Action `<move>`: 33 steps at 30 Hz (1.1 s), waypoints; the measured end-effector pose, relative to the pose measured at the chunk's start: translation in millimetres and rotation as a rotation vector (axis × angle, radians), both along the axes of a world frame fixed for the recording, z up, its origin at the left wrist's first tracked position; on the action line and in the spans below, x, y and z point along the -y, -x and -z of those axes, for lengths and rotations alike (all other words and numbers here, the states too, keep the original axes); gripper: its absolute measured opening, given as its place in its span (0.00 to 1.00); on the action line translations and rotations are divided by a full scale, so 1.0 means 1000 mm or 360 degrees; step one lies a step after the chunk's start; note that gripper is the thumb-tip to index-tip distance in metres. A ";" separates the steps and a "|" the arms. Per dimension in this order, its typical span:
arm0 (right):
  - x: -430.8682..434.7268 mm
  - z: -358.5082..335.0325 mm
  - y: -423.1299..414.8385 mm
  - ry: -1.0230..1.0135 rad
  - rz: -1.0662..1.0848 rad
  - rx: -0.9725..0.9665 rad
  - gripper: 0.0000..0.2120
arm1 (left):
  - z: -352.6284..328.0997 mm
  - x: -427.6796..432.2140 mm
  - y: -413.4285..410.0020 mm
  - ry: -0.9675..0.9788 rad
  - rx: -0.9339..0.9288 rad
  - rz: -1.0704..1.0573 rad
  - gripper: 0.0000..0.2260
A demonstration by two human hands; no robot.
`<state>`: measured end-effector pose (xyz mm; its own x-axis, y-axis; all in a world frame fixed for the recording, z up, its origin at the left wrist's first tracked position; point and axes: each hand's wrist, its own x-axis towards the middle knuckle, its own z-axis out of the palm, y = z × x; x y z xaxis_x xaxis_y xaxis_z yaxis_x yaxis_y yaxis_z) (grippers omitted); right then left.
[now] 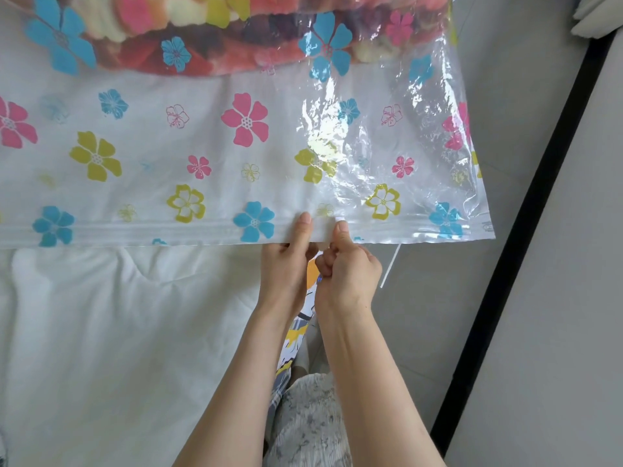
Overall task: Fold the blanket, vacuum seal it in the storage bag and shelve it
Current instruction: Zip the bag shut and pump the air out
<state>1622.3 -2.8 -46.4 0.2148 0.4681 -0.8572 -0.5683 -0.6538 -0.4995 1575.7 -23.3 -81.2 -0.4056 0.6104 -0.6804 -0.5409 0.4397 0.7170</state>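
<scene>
A clear storage bag [209, 143] printed with blue, pink and yellow flowers lies across a white bed. A folded blanket [188, 38] in pink, red and cream patches fills its far part at the top of the view. The bag's zip strip [135, 229] runs along its near edge. My left hand [290, 261] pinches that strip from below, thumb on top. Right beside it, my right hand [347, 267] pinches the strip too, with a small white slider clip [338, 220] at its thumb tip.
The white quilt [101, 332] covers the bed below the bag. Grey floor [438, 315] lies to the right, crossed by a black strip [526, 224]. The bag's right corner hangs past the bed edge. My patterned clothing shows between the forearms.
</scene>
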 end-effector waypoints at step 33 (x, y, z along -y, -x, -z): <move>0.050 -0.006 0.016 -0.0045 -0.0063 -0.0213 0.17 | -0.021 0.031 0.046 0.0255 0.0362 0.0037 0.32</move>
<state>1605.9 -52.8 -40.7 0.0805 0.4982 -0.8633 -0.6051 -0.6638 -0.4395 1530.0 -54.1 -60.3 -0.2186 0.4951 -0.8409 -0.6682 0.5521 0.4987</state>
